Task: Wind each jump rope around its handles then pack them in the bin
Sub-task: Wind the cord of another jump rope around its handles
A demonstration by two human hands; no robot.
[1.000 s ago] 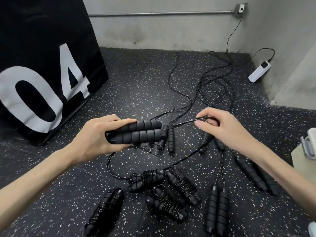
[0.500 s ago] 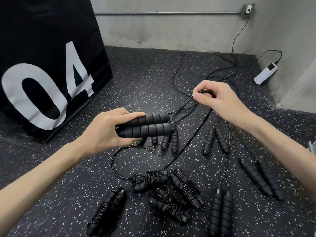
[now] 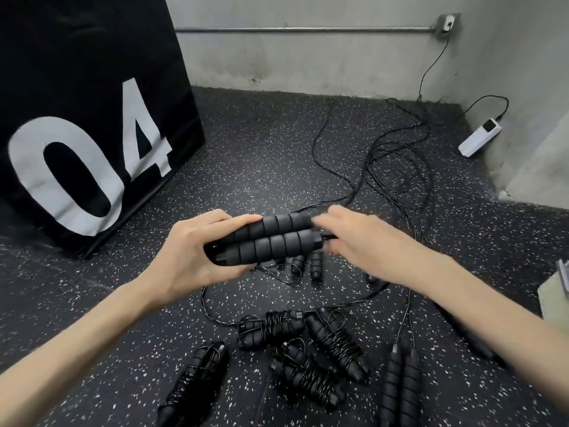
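gym corner | speckled rubber floor [image 3: 261,167] (bare concrete wall [image 3: 308,63]) | jump ropes [image 3: 308,349]

Four wound jump ropes [image 3: 334,343]; two hands [image 3: 191,254]; one white power bank [image 3: 479,137].

Matt ribbed foam handles [image 3: 271,241]; speckled rubbery floor [image 3: 261,155].

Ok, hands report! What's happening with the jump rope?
Left hand grips paired handles. Right hand blurred at their cord end. Four wound ropes lie below.
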